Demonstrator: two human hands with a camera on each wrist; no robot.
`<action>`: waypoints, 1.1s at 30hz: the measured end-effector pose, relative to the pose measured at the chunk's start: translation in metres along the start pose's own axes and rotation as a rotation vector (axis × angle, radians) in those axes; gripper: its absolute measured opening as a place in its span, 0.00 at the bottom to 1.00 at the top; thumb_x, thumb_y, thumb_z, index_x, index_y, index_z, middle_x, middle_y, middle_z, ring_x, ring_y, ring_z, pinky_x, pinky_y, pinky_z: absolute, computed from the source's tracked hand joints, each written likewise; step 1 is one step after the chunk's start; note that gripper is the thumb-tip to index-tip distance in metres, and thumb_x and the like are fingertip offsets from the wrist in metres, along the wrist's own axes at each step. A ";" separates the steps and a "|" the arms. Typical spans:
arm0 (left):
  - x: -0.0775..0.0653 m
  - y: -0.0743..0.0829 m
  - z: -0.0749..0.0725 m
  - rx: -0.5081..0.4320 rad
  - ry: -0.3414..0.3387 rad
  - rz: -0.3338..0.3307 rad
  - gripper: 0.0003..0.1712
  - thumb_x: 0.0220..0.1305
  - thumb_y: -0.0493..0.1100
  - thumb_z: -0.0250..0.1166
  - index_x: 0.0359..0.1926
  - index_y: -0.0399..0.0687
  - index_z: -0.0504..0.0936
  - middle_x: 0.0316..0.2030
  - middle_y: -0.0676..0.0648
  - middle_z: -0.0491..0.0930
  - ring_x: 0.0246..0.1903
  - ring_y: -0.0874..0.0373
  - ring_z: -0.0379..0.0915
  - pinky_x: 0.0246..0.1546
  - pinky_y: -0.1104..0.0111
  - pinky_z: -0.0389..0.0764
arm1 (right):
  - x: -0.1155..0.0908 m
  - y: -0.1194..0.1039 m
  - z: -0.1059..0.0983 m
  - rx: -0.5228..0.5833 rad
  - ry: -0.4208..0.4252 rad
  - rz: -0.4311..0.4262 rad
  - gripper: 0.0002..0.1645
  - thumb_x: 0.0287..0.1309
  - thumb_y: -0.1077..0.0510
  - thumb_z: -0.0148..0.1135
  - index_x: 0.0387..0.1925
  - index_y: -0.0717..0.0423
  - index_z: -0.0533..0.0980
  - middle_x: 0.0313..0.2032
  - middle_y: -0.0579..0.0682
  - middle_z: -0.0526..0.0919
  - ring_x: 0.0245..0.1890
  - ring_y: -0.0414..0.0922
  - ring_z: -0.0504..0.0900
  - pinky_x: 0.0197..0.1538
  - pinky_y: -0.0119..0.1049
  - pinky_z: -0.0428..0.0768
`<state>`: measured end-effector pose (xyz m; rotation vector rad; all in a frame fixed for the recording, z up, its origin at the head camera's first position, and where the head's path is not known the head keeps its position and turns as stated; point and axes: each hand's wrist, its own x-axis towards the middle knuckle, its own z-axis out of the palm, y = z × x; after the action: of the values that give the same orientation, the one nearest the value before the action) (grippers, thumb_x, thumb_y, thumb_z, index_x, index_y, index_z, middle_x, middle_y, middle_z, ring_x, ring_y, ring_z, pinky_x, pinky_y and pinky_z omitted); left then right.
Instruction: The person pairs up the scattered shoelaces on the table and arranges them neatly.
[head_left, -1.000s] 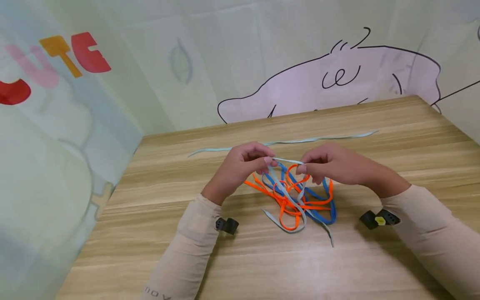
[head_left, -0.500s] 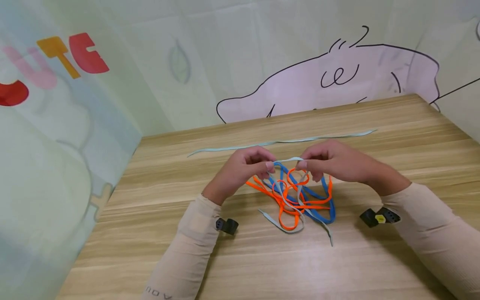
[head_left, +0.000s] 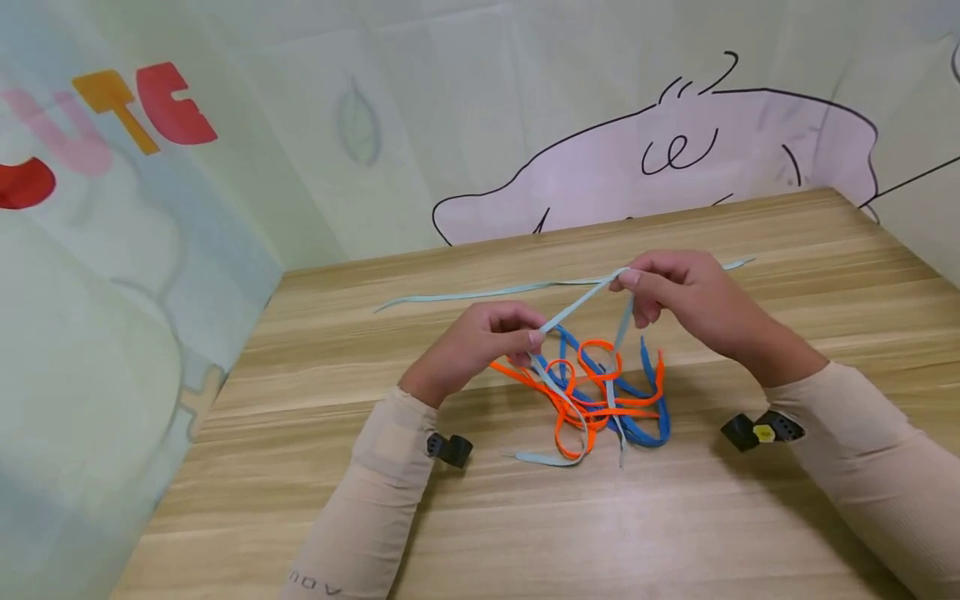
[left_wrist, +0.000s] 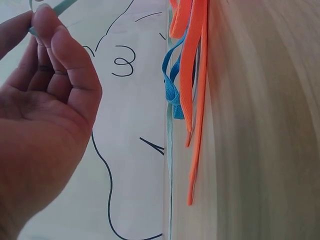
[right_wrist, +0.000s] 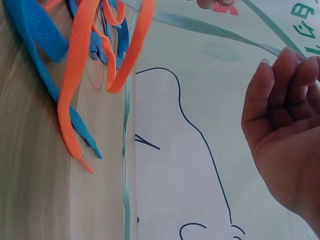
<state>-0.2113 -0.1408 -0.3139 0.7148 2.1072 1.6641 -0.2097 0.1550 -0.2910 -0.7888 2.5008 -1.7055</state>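
Note:
A pale green shoelace (head_left: pixel 577 307) stretches between both hands over a tangled pile. My left hand (head_left: pixel 491 343) pinches it between thumb and fingers just left of the pile. Higher and farther back, my right hand (head_left: pixel 686 304) pinches the same lace, seen also in the right wrist view as a flat band (right_wrist: pixel 210 29) running to the fingertips. Its two ends hang down over an orange shoelace (head_left: pixel 573 408) and a blue shoelace (head_left: pixel 663 421). One end lies on the wood toward the front left.
A second pale green shoelace (head_left: pixel 465 296) lies stretched along the back of the wooden table (head_left: pixel 337 508), partly hidden behind my right hand. A printed cloth (head_left: pixel 375 100) hangs behind and to the left of the table.
My right hand has moved up and back, drawing the pale green lace into a longer slanted span. Its hanging ends have shifted over the pile. My left hand has barely moved.

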 end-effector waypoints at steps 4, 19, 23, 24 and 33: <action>-0.001 -0.001 -0.002 -0.006 -0.014 -0.006 0.10 0.70 0.36 0.62 0.48 0.35 0.82 0.36 0.41 0.81 0.33 0.51 0.78 0.41 0.60 0.84 | 0.000 -0.001 -0.001 0.054 0.064 -0.041 0.16 0.75 0.54 0.53 0.44 0.61 0.82 0.21 0.57 0.75 0.25 0.52 0.80 0.38 0.37 0.83; -0.005 -0.010 -0.015 -0.003 -0.003 -0.039 0.12 0.70 0.39 0.62 0.47 0.34 0.81 0.35 0.41 0.80 0.29 0.53 0.75 0.36 0.58 0.82 | 0.003 0.000 -0.005 0.564 0.339 -0.173 0.22 0.72 0.60 0.57 0.22 0.70 0.75 0.22 0.53 0.78 0.24 0.46 0.77 0.35 0.33 0.82; -0.004 -0.015 -0.019 -0.004 0.021 -0.024 0.16 0.70 0.40 0.62 0.47 0.27 0.77 0.31 0.44 0.76 0.29 0.53 0.75 0.35 0.59 0.82 | 0.004 -0.001 -0.007 0.583 0.358 -0.178 0.22 0.72 0.60 0.57 0.23 0.73 0.74 0.20 0.53 0.76 0.24 0.47 0.76 0.34 0.34 0.81; -0.004 -0.015 -0.019 -0.005 0.027 -0.016 0.17 0.70 0.40 0.62 0.46 0.26 0.77 0.30 0.45 0.75 0.29 0.53 0.74 0.35 0.60 0.81 | 0.003 -0.001 -0.007 0.584 0.362 -0.179 0.22 0.72 0.60 0.57 0.24 0.73 0.74 0.20 0.54 0.75 0.24 0.47 0.76 0.33 0.34 0.81; -0.004 -0.020 -0.022 -0.041 0.087 0.003 0.14 0.69 0.40 0.62 0.44 0.29 0.77 0.29 0.45 0.73 0.28 0.54 0.72 0.33 0.64 0.79 | 0.002 -0.006 -0.011 0.605 0.391 -0.208 0.23 0.71 0.65 0.56 0.18 0.70 0.70 0.18 0.53 0.73 0.23 0.47 0.74 0.35 0.34 0.79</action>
<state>-0.2238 -0.1633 -0.3279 0.6445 2.1245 1.7644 -0.2117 0.1620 -0.2808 -0.7187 1.9126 -2.7135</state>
